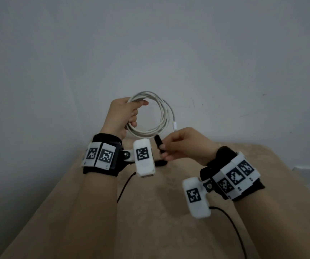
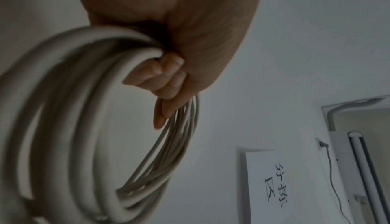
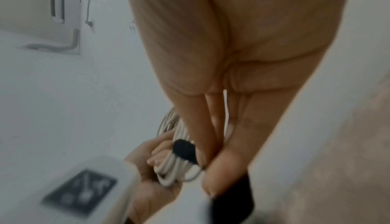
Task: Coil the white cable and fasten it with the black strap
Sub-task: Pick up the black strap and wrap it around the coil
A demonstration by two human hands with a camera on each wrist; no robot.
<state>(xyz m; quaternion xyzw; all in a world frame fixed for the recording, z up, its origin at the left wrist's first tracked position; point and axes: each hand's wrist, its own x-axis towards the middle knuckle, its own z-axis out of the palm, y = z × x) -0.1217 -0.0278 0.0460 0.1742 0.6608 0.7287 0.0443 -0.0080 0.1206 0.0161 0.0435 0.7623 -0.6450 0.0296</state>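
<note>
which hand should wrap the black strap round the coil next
Right. The right hand already pinches the black strap at the coil's lower edge, while the left hand grips the coiled white cable.

Looks like a plain indoor room set up for recording work rather than a lived-in home. Bare grey-white wall (image 1: 150,43), scuffed in spots. Beige marbled tabletop (image 1: 150,212) pushed against it. Printed paper sign (image 2: 272,177) with handwritten-style characters stuck to the wall. Wall socket (image 2: 323,144) with a plugged-in lead, white conduit (image 2: 337,107) and a fitted frame nearby.
</note>
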